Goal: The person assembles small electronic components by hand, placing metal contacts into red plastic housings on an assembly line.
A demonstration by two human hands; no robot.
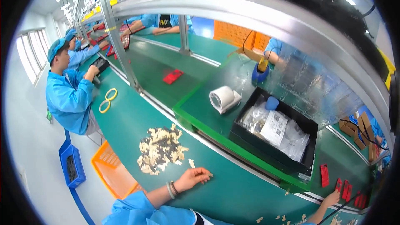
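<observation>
My left hand point(193, 179) is over the green workbench point(225, 196), thumb and fingers pinched together on a small beige piece. Just beyond it, a loose pile of small beige and black pieces point(161, 150) is heaped on the bench. My right hand point(331, 200) reaches far to the right onto the belt, its fingers closed at the near end of a narrow red part point(338, 184). More such red parts lie beside it, one red part point(324, 175) a little apart to the left.
On a green-edged raised platform stand a black bin point(273, 129) of bagged items, a white tape dispenser point(224, 99) and a blue bottle point(260, 73). Tape rings point(108, 100) lie left. A metal frame post point(116, 37) rises ahead. A co-worker point(68, 91) sits left above an orange crate point(114, 171).
</observation>
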